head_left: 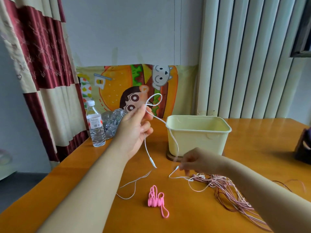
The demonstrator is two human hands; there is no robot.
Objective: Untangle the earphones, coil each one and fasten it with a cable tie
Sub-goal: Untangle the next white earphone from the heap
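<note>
Before yellow tub (196, 142): left hand (134, 130), right hand (198, 160) each pinch white earphone (148, 152); pink ties (155, 199) near.

White earphone (152, 163): thin cable, uncoiled, raised above the table (255, 142); small loop at top, inline pod hanging low, tail slack on the wood. Pink and dark-red earphones (225, 184): tangled heap, right. Pink cable ties (155, 199): bunched, front centre.

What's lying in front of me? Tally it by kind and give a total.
White earphone: 1
Bundle of pink cable ties: 1
Tangle of pink and dark red cables: 1, strands uncountable
Yellow tub: 1
Water bottle: 1
Crumpled clear plastic: 1
Total: 6
</note>
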